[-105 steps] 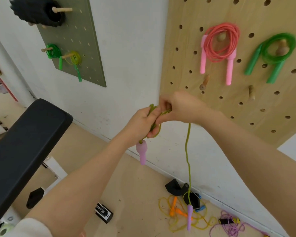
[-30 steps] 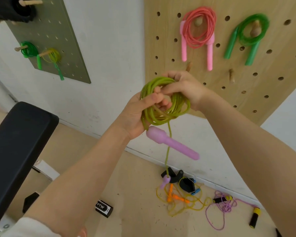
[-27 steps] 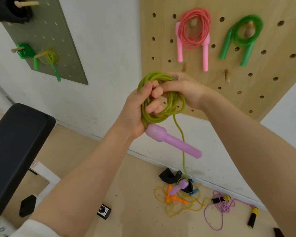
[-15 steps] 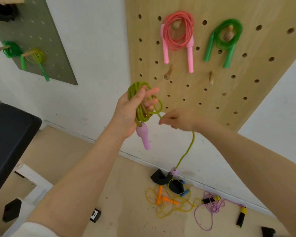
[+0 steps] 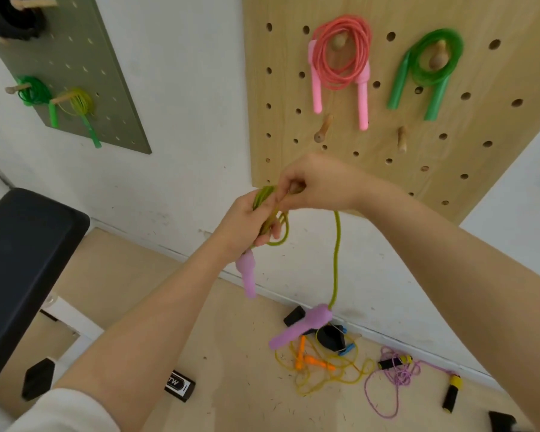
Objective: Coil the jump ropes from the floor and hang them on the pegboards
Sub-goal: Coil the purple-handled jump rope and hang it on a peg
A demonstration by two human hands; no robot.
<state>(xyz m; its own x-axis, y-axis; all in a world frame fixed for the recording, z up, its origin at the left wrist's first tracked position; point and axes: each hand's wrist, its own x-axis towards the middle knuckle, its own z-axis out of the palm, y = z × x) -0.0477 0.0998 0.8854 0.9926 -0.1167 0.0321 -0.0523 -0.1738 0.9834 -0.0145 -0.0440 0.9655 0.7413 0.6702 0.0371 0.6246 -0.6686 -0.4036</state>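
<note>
Done: coral rope with pink handles (image 5: 340, 62) and translucent green rope (image 5: 430, 67) on wooden pegboard (image 5: 281, 126), two more on grey-green pegboard (image 5: 119, 98) | In hand: left hand (image 5: 247, 227) grips olive-green rope coil (image 5: 270, 213), right hand (image 5: 317, 182) pinches its tail, lilac handle (image 5: 303, 327) dangling | Left: yellow rope (image 5: 325, 377) and purple rope (image 5: 396, 374) on floor by wall.
</note>
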